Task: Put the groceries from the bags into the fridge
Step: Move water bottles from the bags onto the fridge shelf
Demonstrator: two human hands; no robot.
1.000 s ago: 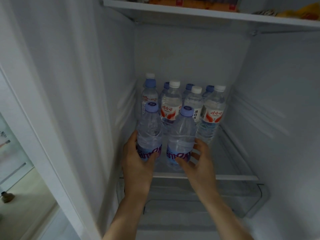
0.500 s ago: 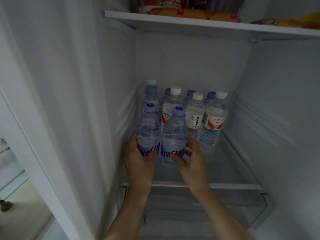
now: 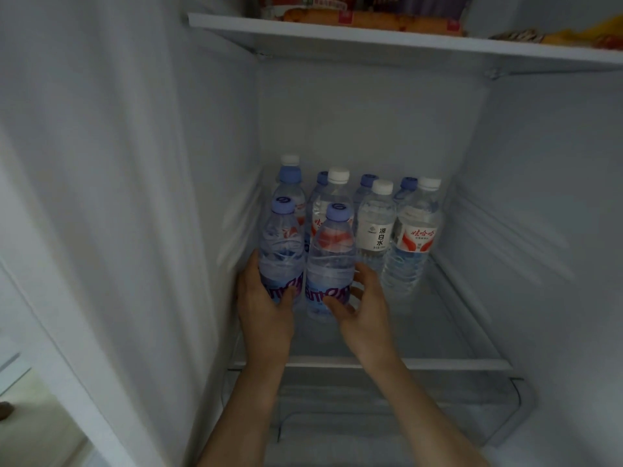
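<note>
Each grip holds a bottle: left hand (image 3: 266,298) on left bottle (image 3: 281,254), right hand (image 3: 362,308) on right bottle (image 3: 330,264)

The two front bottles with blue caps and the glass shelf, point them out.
Left front bottle (image 3: 281,251), head view, clear ribbed body.
Right front bottle (image 3: 332,261), head view, clear body.
Glass shelf (image 3: 438,332), head view, bare surface.

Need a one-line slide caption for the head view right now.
Left hand and right hand each grip a purple-capped water bottle, standing them on the fridge shelf.
</note>
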